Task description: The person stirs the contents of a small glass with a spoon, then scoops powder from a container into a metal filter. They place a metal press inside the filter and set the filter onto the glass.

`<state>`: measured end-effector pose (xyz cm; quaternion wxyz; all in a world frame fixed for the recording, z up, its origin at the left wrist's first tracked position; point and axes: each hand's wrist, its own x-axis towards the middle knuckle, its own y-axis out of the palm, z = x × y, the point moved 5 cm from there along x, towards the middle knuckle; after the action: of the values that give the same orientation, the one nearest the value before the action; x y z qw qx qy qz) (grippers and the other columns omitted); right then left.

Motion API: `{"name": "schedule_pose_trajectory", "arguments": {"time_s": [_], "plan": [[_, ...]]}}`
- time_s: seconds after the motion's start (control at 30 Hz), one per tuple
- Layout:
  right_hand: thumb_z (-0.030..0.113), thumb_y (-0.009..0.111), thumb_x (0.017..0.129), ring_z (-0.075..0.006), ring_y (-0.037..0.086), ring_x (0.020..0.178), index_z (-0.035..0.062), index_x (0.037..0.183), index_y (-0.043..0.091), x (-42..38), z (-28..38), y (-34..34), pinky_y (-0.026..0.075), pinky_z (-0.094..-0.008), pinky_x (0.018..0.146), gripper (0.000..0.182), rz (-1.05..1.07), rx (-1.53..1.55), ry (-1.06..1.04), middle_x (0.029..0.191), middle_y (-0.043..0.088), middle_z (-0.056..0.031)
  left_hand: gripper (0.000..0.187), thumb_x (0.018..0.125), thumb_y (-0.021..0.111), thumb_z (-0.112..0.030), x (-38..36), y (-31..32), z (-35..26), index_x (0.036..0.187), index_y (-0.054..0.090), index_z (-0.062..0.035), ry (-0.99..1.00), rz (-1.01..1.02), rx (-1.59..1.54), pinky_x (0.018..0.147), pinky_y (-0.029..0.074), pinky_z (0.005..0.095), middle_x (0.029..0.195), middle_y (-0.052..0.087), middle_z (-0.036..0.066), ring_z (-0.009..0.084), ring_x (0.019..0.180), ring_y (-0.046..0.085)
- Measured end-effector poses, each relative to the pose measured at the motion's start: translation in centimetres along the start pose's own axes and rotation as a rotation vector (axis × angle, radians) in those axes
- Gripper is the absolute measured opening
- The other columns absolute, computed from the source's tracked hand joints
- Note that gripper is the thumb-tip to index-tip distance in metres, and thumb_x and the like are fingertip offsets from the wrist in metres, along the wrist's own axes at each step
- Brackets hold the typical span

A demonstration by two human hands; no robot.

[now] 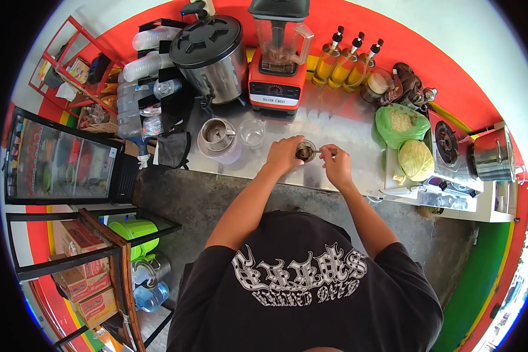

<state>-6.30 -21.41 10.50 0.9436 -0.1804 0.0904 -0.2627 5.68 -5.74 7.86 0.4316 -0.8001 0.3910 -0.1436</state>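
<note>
On the steel counter (pixel 328 126), a small glass (pixel 305 151) with dark contents stands near the front edge. My left hand (pixel 286 154) is wrapped round the left side of this glass. Pinched in my right hand (pixel 336 164) is a thin spoon (pixel 318 152), its far end reaching into the glass. To the left sits an empty-looking clear glass mug (pixel 251 132). Further left, a metal cup (pixel 217 132) rests on top of a clear container (pixel 229 154).
A red blender (pixel 274 88) and a large steel pot with a black lid (pixel 219 70) stand behind. Several oil bottles (pixel 338 67) line the wall. At the right are a cabbage (pixel 415 161), a green bag (pixel 401 124), a stove (pixel 447 144) and a steel pot (pixel 494 155).
</note>
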Motion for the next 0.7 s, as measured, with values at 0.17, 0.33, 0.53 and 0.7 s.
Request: {"name": "schedule_pose_trajectory", "arguments": {"time_s": [0.17,0.33,0.53,0.7], "plan": [[0.013,0.069,0.103,-0.0299,0.074,0.077,-0.0038,0.110,0.076,0.4,2.1,0.7,0.057,-0.0418,0.075,0.020,0.123,-0.232,-0.399,0.091,0.077,-0.0222,0.087,0.079,0.092,-0.026,-0.2,0.1,-0.1,0.155,0.052,-0.0169,-0.015,0.016,0.025,0.107,0.048,0.0495,0.149,0.065,0.009,0.0345,0.132,0.063],[0.014,0.072,0.101,-0.0246,0.072,0.081,-0.0028,0.113,0.076,2.6,1.2,1.2,0.057,-0.0377,0.077,0.021,0.188,-0.222,-0.277,0.093,0.078,-0.0176,0.089,0.079,0.091,-0.021,-0.5,0.9,0.4,0.157,0.050,-0.0127,-0.006,-0.020,-0.108,0.113,0.048,0.0486,0.152,0.062,0.013,0.0371,0.135,0.060],[0.012,0.075,0.097,-0.0214,0.071,0.085,-0.0011,0.119,0.074,4.0,0.6,0.5,0.056,-0.0360,0.080,0.026,0.174,-0.165,-0.295,0.096,0.077,-0.0141,0.083,0.080,0.090,-0.013,-1.6,0.7,0.3,0.153,0.053,-0.0094,0.079,-0.216,-0.257,0.113,0.050,0.0470,0.149,0.063,0.016,0.0387,0.137,0.059],[0.011,0.078,0.094,-0.0216,0.067,0.078,-0.0004,0.128,0.070,2.9,2.5,-1.6,0.054,-0.0373,0.075,0.036,0.031,-0.199,-0.337,0.092,0.074,-0.0129,0.061,0.084,0.087,-0.015,-2.6,-1.1,-0.5,0.140,0.062,-0.0072,-0.004,-0.313,-0.192,0.104,0.053,0.0479,0.136,0.068,0.017,0.0371,0.127,0.064]]}}
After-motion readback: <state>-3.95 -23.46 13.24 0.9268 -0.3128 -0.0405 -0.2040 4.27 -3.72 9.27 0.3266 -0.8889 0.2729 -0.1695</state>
